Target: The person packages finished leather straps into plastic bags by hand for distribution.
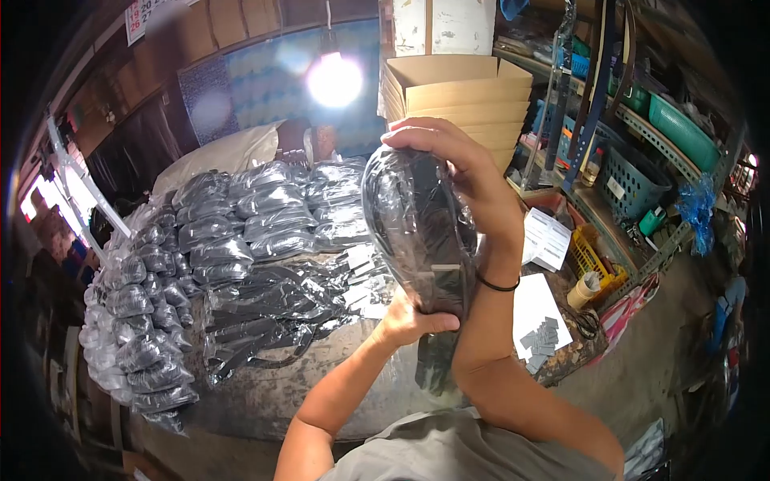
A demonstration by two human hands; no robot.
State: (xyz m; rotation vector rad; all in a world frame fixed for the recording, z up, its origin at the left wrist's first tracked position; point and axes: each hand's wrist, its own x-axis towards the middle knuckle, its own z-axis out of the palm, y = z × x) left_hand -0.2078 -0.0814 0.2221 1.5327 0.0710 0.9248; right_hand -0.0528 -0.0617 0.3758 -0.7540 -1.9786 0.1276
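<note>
A black item in clear plastic wrap [417, 216] is held up in front of my body, above the table. My right hand [473, 164] is wrapped over its top end, fingers curled round the edge. Lower down, my left hand [413, 321] grips the package with the thumb across its front. Behind my left hand lie flat black strips in plastic [273, 309] and small pale labels [365, 276]. Its lower end hangs near my grey shirt.
Stacked black bundles in plastic [273, 212] fill the table's back and left. At right are a white sheet [533, 309] with small grey pieces, a tape roll [584, 290], a yellow basket [595, 258] and shelves with bins. Cardboard boxes [457, 92] stand behind; a lit bulb [334, 80] hangs above.
</note>
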